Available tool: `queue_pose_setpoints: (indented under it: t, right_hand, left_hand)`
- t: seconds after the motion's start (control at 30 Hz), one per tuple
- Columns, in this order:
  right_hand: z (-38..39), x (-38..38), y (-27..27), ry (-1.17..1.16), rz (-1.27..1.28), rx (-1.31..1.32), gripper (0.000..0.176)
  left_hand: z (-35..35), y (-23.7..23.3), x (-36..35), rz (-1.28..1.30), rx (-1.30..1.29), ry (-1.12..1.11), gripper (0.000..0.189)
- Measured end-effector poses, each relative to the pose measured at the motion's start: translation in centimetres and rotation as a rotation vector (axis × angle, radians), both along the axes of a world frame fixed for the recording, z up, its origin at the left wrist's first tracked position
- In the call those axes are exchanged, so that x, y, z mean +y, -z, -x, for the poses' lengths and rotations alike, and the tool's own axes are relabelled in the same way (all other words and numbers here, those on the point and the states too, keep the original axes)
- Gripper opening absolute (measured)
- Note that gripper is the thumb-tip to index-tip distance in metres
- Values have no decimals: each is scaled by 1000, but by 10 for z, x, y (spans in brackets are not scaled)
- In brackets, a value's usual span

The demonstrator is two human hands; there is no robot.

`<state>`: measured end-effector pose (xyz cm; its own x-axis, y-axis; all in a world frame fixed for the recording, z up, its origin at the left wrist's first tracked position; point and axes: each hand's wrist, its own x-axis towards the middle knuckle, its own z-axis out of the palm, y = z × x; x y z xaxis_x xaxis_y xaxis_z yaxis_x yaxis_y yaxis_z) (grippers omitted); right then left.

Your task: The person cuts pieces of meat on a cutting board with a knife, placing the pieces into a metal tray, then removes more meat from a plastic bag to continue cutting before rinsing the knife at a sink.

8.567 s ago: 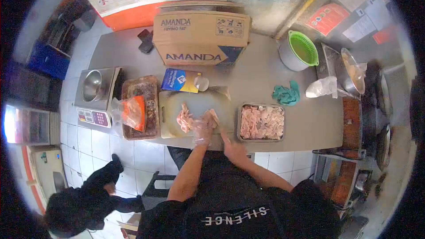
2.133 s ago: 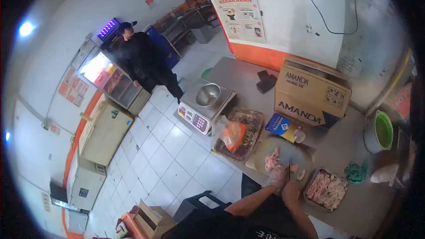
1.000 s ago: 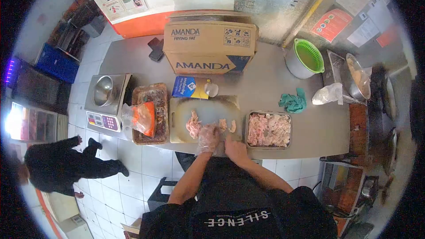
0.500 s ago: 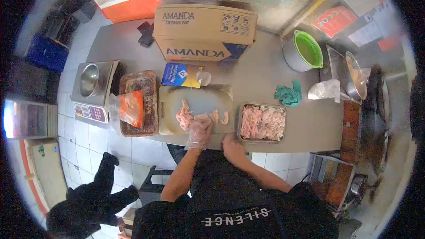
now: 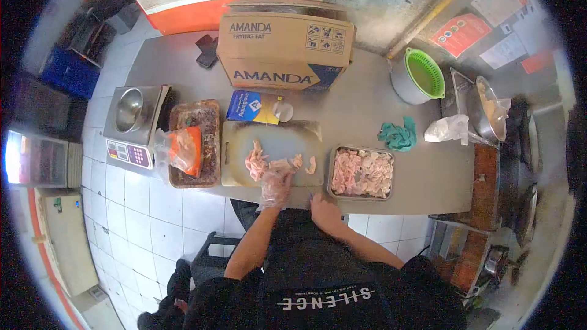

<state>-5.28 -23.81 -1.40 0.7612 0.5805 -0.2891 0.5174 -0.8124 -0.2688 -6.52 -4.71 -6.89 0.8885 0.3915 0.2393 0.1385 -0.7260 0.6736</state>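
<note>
My left hand [image 5: 276,189], in a clear plastic glove, rests on pale pink meat pieces [image 5: 257,162] at the lower edge of the cutting board [image 5: 235,137]. Its fingers are curled over the meat. My right hand [image 5: 324,210], bare, is closed at the table's front edge, right of the board; a small dark bit, perhaps a handle, shows at its fingers. Smaller meat strips [image 5: 312,165] lie on the board's right side. Just right of the board stands a rectangular tray [image 5: 361,197] filled with meat pieces.
Behind the board are a glove box [image 5: 244,107] and a large carton [image 5: 281,49]. Left are a stained tray [image 5: 214,146], a bagged orange packet [image 5: 185,150] and a scale [image 5: 129,151]. Right are a green cloth [image 5: 398,134] and a green basket [image 5: 425,73]. Another person [image 5: 174,293] is lower left.
The view has shifted slightly. The other person at lower left has moved right and down, closer to my side. My hands have barely moved.
</note>
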Motion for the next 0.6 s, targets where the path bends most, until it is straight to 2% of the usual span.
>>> queue_pose_setpoints:
  t: [0.07,0.13,0.17,0.27,0.37,0.47,0.57,0.6]
  right_hand:
    - [-2,5,2,38,-18,35,23]
    - [-14,24,9,101,-3,118,27]
    - [-22,32,12,91,-20,78,27]
    - [-38,52,13,83,-68,22,27]
    - [-40,55,10,117,-106,37,26]
    - [-30,49,9,104,-110,-10,26]
    - [-27,52,-9,98,-84,-12,23]
    - [-28,54,-12,88,-60,15,23]
  left_hand:
    - [1,-11,-4,-56,86,-43,17]
    - [6,-19,-1,-65,27,-16,17]
    - [8,-22,1,-68,0,-6,20]
    - [14,-28,12,-39,178,116,20]
    - [13,-53,8,-170,172,30,19]
    - [13,-33,5,-211,189,-29,19]
    - [0,-32,7,-50,-17,-70,22]
    - [-6,-41,8,-148,-3,-104,22]
